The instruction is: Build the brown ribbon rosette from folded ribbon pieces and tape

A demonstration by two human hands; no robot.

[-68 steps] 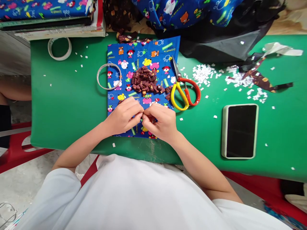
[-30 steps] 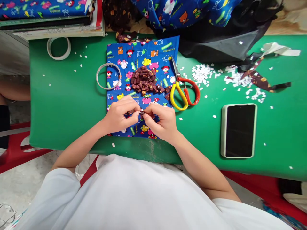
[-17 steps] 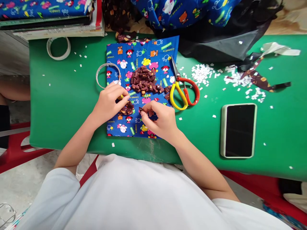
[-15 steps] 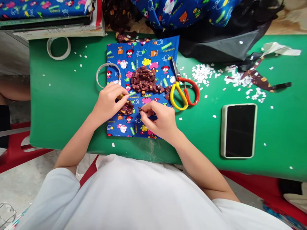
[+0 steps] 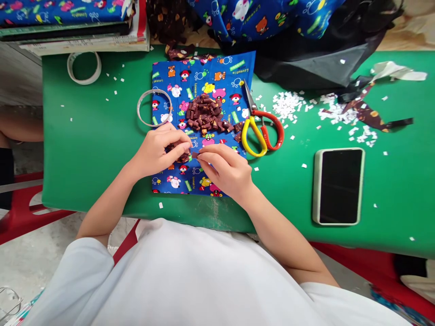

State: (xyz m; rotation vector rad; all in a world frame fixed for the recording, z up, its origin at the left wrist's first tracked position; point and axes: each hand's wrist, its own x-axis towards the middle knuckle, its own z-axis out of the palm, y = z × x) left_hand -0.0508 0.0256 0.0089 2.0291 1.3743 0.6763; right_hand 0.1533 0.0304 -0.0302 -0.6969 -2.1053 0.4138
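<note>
My right hand (image 5: 226, 171) pinches a small brown fabric piece (image 5: 195, 155) between thumb and fingertips. Close beside it, my left hand (image 5: 161, 149) is closed in a pinch; whatever its fingertips hold is too small to make out. Under the left hand lies a small pile of brown patterned pieces (image 5: 183, 157), partly hidden by the fingers. A larger heap of short brown pieces (image 5: 204, 112) sits just beyond both hands. All this rests on a folded blue cartoon-print cloth (image 5: 173, 181).
Scissors (image 5: 261, 131) with yellow and red handles lie at the cloth's right edge. Tape rolls (image 5: 138, 108) are on the left. White paper bits (image 5: 288, 105) and a phone (image 5: 340, 186) are on the green table (image 5: 282, 194). Black fabric (image 5: 295, 68) lies at the back.
My left hand has shifted slightly right, covering more of the small pile. My right hand's fingers have moved left, bringing the brown piece near the left fingertips.
</note>
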